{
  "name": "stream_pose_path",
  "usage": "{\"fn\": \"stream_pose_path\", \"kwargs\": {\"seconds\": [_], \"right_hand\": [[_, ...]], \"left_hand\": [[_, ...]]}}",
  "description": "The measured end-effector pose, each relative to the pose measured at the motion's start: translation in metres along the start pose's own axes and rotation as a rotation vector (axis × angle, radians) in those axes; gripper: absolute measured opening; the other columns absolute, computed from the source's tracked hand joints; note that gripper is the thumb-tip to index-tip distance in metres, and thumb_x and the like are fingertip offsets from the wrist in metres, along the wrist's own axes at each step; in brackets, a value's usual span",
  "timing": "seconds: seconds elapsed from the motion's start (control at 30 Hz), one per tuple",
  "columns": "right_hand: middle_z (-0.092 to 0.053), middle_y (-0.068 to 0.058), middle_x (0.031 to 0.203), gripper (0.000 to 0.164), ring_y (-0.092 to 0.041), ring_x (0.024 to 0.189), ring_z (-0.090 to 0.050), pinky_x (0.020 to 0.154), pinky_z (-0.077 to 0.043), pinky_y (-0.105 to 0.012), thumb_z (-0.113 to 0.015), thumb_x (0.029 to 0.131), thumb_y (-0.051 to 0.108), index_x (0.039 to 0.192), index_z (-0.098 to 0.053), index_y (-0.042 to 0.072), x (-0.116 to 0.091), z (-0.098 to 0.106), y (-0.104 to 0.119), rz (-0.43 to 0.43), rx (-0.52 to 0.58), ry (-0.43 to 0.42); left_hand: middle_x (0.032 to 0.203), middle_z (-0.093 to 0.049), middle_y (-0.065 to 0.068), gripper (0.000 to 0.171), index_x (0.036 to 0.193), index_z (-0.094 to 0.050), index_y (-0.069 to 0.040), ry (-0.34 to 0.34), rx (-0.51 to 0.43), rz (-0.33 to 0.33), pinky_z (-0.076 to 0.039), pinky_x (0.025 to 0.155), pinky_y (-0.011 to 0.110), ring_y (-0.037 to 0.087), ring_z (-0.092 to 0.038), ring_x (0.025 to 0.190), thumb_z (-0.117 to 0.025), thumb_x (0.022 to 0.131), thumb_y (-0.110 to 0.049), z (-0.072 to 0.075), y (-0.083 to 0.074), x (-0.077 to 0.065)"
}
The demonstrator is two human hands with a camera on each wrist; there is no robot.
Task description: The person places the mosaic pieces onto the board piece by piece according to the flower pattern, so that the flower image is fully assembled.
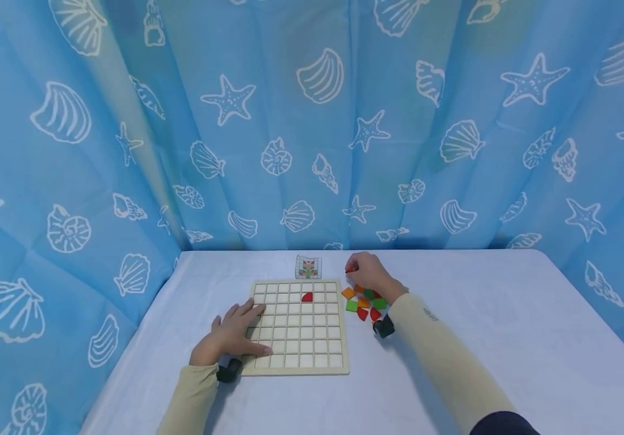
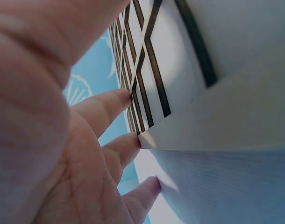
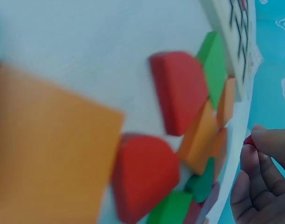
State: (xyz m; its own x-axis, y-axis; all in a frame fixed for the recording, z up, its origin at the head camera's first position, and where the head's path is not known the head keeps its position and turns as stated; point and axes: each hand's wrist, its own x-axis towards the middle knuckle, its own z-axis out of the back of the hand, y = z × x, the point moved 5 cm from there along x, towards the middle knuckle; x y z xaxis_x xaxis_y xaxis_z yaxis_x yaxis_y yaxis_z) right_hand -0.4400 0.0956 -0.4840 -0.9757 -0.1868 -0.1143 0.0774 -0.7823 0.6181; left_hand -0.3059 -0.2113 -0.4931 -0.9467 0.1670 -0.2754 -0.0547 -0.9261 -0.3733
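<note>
Okay, right hand pinches red piece near loose pieces right of grid board; left hand, fingers spread on board's left edge, should brace it against sliding.

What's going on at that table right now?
A person's right grip pinches a small red piece near the loose red, green and orange pieces on the table, right of a gridded board. The left grip rests spread on the board's left side. One red quarter-round piece lies on the grid, the only one visible there. A small patterned card lies just beyond the board.
</note>
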Motion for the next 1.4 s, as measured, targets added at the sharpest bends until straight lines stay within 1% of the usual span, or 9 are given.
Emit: {"fn": "stream_pose_path", "kwargs": {"seconds": [0.13,0.23,0.47,0.63,0.8,0.97,1.07,1.2,1.4], "right_hand": [[-0.065,-0.007,0.102,0.014,-0.022,0.091,-0.057,0.079,-0.055,-0.030,-0.069,0.092,0.014,0.105,-0.068,0.010,0.000,0.001,0.010,0.028,0.040,-0.026],[-0.066,-0.006,0.101,0.014,-0.022,0.091,-0.058,0.079,-0.055,-0.030,-0.070,0.091,0.015,0.104,-0.069,0.009,-0.001,-0.003,0.018,0.040,0.086,-0.024],[-0.069,-0.007,0.097,0.010,-0.021,0.088,-0.059,0.076,-0.054,-0.032,-0.069,0.092,0.013,0.099,-0.072,0.007,-0.004,-0.017,0.033,0.111,0.177,-0.027],[-0.064,-0.008,0.096,0.018,-0.021,0.086,-0.055,0.071,-0.051,-0.031,-0.067,0.092,0.010,0.110,-0.071,0.007,-0.002,-0.027,0.044,0.132,0.184,-0.032],[-0.064,-0.008,0.097,0.023,-0.020,0.081,-0.054,0.067,-0.046,-0.029,-0.064,0.094,0.010,0.116,-0.072,0.008,-0.005,-0.036,0.058,0.160,0.182,-0.004],[-0.069,-0.008,0.096,0.021,-0.017,0.084,-0.060,0.073,-0.051,-0.031,-0.068,0.090,0.007,0.111,-0.072,0.004,-0.006,-0.046,0.068,0.221,0.195,0.013],[-0.069,-0.006,0.093,0.018,-0.016,0.085,-0.061,0.075,-0.053,-0.030,-0.072,0.088,0.010,0.106,-0.071,0.005,-0.005,-0.053,0.071,0.222,0.198,0.036],[-0.068,-0.004,0.091,0.014,-0.014,0.082,-0.060,0.074,-0.053,-0.029,-0.075,0.087,0.014,0.099,-0.071,0.008,-0.005,-0.062,0.073,0.228,0.195,0.069],[-0.068,-0.003,0.086,0.010,-0.013,0.076,-0.060,0.071,-0.053,-0.028,-0.076,0.087,0.015,0.095,-0.073,0.009,-0.011,-0.069,0.080,0.261,0.164,0.074]], "left_hand": [[0.165,-0.021,0.014,0.106,0.155,-0.034,-0.021,-0.005,0.006,-0.004,-0.010,0.112,0.075,0.045,-0.015,0.150,-0.084,0.069,-0.056,-0.001,0.002,0.001],[0.165,-0.021,0.014,0.106,0.155,-0.034,-0.020,-0.006,0.010,-0.008,-0.010,0.112,0.075,0.046,-0.015,0.150,-0.084,0.069,-0.057,-0.001,0.003,0.001],[0.164,-0.021,0.015,0.106,0.155,-0.034,-0.020,-0.001,0.001,-0.019,-0.010,0.112,0.075,0.046,-0.015,0.149,-0.084,0.069,-0.057,0.000,-0.001,-0.001],[0.164,-0.021,0.014,0.105,0.155,-0.033,-0.020,-0.003,-0.004,-0.020,-0.010,0.112,0.075,0.046,-0.015,0.149,-0.084,0.070,-0.056,-0.001,-0.002,0.001],[0.165,-0.021,0.013,0.105,0.155,-0.034,-0.022,-0.010,0.005,-0.011,-0.010,0.113,0.074,0.045,-0.015,0.150,-0.084,0.069,-0.057,-0.002,0.000,0.003],[0.164,-0.021,0.014,0.106,0.155,-0.034,-0.020,-0.010,0.003,-0.003,-0.010,0.112,0.075,0.046,-0.015,0.149,-0.085,0.068,-0.055,0.000,0.001,0.000],[0.164,-0.021,0.014,0.106,0.155,-0.034,-0.020,-0.012,0.004,0.000,-0.010,0.112,0.075,0.046,-0.015,0.149,-0.085,0.069,-0.055,0.001,0.000,-0.003],[0.164,-0.022,0.014,0.105,0.155,-0.035,-0.021,-0.011,0.007,0.000,-0.010,0.112,0.075,0.046,-0.015,0.149,-0.085,0.069,-0.055,0.002,-0.002,-0.004],[0.164,-0.022,0.015,0.106,0.154,-0.035,-0.019,-0.013,0.013,-0.008,-0.011,0.111,0.076,0.047,-0.016,0.148,-0.085,0.069,-0.055,0.003,-0.004,-0.004]]}}
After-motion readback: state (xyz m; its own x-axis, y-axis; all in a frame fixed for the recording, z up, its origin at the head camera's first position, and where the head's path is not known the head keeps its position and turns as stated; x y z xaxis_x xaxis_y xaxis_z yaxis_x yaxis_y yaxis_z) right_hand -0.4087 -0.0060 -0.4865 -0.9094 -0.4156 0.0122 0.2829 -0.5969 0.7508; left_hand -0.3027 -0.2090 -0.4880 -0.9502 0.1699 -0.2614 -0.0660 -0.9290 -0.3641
